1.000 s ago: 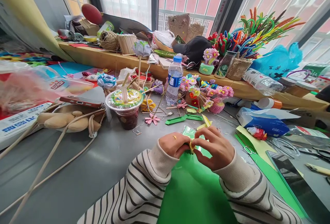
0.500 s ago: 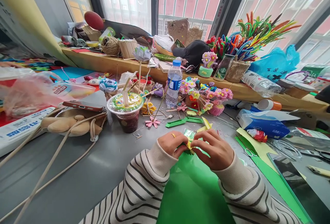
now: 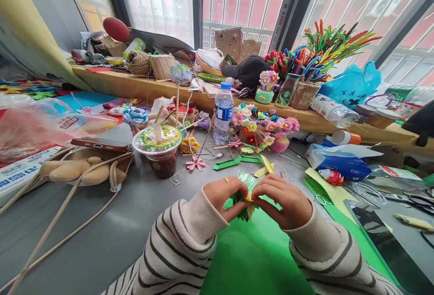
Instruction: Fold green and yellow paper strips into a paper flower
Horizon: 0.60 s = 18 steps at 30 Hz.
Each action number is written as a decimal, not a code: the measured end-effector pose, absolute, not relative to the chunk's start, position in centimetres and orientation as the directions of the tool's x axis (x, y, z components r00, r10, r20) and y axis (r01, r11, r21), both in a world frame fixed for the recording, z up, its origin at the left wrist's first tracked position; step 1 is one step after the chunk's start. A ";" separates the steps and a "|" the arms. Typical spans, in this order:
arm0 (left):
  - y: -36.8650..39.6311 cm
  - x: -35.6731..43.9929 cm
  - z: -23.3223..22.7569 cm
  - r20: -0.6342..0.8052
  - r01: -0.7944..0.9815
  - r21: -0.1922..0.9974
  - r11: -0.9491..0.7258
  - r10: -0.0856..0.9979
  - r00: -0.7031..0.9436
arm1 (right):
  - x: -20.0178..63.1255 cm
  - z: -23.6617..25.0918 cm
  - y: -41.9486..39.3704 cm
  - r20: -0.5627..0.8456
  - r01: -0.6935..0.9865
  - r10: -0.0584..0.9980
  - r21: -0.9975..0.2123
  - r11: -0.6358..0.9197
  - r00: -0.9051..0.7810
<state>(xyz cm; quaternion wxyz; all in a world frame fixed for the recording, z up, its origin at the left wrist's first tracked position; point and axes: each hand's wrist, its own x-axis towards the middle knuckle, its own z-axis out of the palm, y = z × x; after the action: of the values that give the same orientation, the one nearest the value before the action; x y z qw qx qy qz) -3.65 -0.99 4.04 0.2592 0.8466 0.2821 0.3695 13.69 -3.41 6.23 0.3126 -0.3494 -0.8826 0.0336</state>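
My left hand (image 3: pixel 224 197), with a ring on one finger, and my right hand (image 3: pixel 282 201) meet over a green paper sheet (image 3: pixel 252 259). Together they pinch a small folded paper piece (image 3: pixel 248 204), green with a yellow strip in it. Both sets of fingers are curled around it, so most of the piece is hidden. My sleeves are striped white and grey.
A sealed drink cup (image 3: pixel 159 149) and a water bottle (image 3: pixel 222 113) stand beyond my hands among paper flowers (image 3: pixel 264 127). A phone (image 3: pixel 100 144) lies on a plush bag at left. Small scissors (image 3: pixel 320 200), a tissue pack (image 3: pixel 341 163) and a tablet (image 3: pixel 383 236) lie right.
My hands have shifted slightly lower and closer to me, and their fingers have closed more tightly over the paper piece. The view has tilted a little.
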 end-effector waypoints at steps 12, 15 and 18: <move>-1.3 -3.3 5.3 0.254 0.239 0.864 -0.444 0.793 0.553 | 13.7 6.3 -3.5 0.419 0.535 0.748 -0.525 0.662 -0.515; -1.3 -3.1 5.5 0.207 0.253 0.881 -0.400 0.806 0.555 | 13.7 6.3 -3.4 0.409 0.533 0.764 -0.551 0.643 -0.498; -1.2 -2.9 5.6 0.142 0.250 0.907 -0.338 0.806 0.574 | 13.6 6.3 -3.4 0.397 0.550 0.774 -0.547 0.631 -0.494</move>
<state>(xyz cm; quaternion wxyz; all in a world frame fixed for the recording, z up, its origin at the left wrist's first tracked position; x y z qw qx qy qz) -2.91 -1.18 5.57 0.4585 0.7594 0.3477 0.3035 13.61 -3.38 6.29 0.3163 -0.3912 -0.8460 0.1770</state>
